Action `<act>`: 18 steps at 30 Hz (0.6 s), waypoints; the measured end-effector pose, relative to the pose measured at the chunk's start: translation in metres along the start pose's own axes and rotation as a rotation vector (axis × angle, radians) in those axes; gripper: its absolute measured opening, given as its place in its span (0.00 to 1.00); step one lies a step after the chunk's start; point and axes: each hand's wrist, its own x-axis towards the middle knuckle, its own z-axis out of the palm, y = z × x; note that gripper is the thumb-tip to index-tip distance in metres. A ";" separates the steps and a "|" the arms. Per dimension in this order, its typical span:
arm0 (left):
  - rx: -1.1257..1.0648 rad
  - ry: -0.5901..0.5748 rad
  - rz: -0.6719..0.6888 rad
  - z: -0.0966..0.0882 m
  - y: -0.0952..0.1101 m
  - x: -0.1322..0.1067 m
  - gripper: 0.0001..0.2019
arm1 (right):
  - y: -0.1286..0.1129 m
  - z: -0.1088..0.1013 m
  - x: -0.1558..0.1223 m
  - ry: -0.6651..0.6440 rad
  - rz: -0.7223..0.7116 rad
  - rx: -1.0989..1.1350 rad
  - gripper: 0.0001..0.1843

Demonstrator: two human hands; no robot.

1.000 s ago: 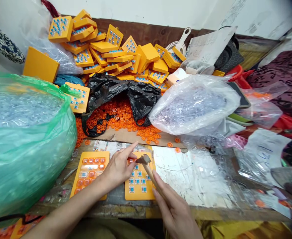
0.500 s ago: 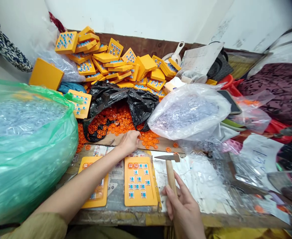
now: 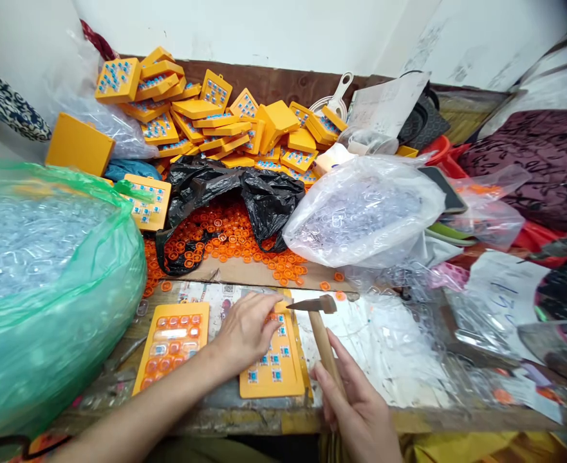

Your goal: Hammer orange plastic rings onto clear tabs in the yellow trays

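My left hand (image 3: 248, 329) rests on the upper part of a yellow panel (image 3: 273, 376) studded with small blue squares, fingers pinched near its top edge; what they hold is too small to make out. My right hand (image 3: 358, 411) grips the wooden handle of a small hammer (image 3: 315, 306), whose metal head hovers just right of the panel's top. A second yellow panel (image 3: 170, 344), filled with orange caps and clear covers, lies to the left of my left hand.
Loose orange caps (image 3: 225, 238) spill from a black bag (image 3: 264, 193). A heap of yellow panels (image 3: 225, 119) lines the back wall. A big green bag (image 3: 46, 283) of clear parts fills the left; a clear bag (image 3: 365, 212) sits right of centre.
My left hand came back from the orange caps onto the blue-studded panel. The hammer stayed raised at the panel's right, its head shifting slightly left.
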 end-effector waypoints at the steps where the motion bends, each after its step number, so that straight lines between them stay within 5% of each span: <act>1: 0.004 0.028 0.018 0.003 0.002 -0.005 0.17 | -0.003 -0.001 -0.001 -0.016 -0.052 -0.051 0.28; 7: -0.035 0.093 -0.075 0.014 0.000 -0.013 0.21 | -0.011 -0.006 -0.001 -0.118 -0.388 -0.257 0.21; 11: -0.084 0.075 -0.122 0.012 0.000 -0.013 0.24 | 0.001 -0.011 0.004 -0.336 -0.341 -0.389 0.24; 14: -0.061 0.059 -0.153 -0.006 -0.011 -0.003 0.20 | 0.007 -0.011 0.003 -0.175 -0.204 -0.263 0.23; 18: 0.162 0.182 -0.230 -0.041 -0.047 0.026 0.09 | 0.011 -0.007 -0.001 0.066 0.023 -0.040 0.29</act>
